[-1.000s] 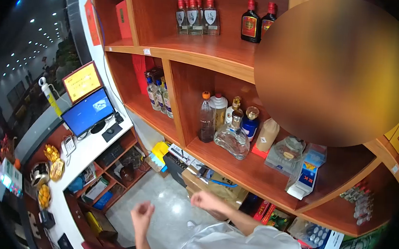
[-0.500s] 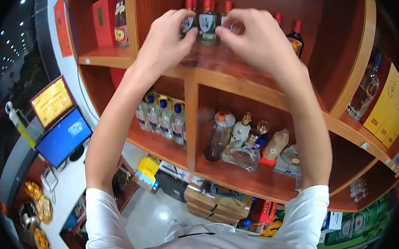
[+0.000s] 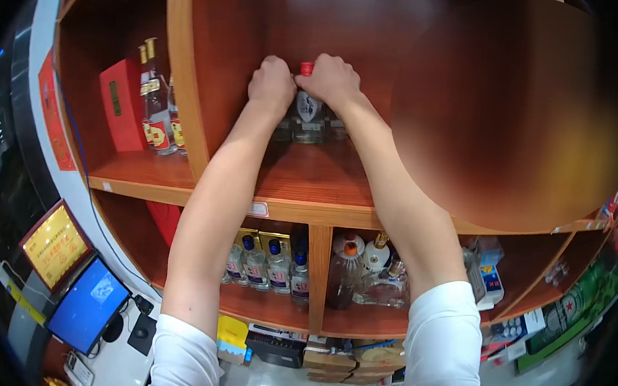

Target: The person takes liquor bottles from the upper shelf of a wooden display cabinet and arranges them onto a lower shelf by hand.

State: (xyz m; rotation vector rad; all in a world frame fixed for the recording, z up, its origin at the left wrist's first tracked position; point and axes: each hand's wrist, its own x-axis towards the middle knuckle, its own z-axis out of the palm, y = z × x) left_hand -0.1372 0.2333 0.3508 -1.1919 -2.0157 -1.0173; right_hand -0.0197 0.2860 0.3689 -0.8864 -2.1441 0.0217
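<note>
Both arms reach up into the upper shelf compartment. My left hand [image 3: 272,83] is closed around the top of a small clear bottle at the left of a short row; the bottle's neck is hidden by the fingers. My right hand [image 3: 330,80] is closed over the neck area of the bottle at the right of the row, its cap out of sight. Between the hands stands a clear bottle [image 3: 308,119] with a red cap and a pale shield-shaped label, upright on the wooden shelf [image 3: 317,176].
Left of the divider are a red box [image 3: 123,104] and several tall bottles [image 3: 159,113]. Blue-capped bottles [image 3: 277,269] and a brown bottle [image 3: 345,273] stand one level down. A monitor [image 3: 90,305] is at lower left. A blurred patch covers the right.
Both hands have moved in onto the small bottles and closed at their tops; before, their fingers were apart in front of them. The view has shifted, showing more of the left compartment.
</note>
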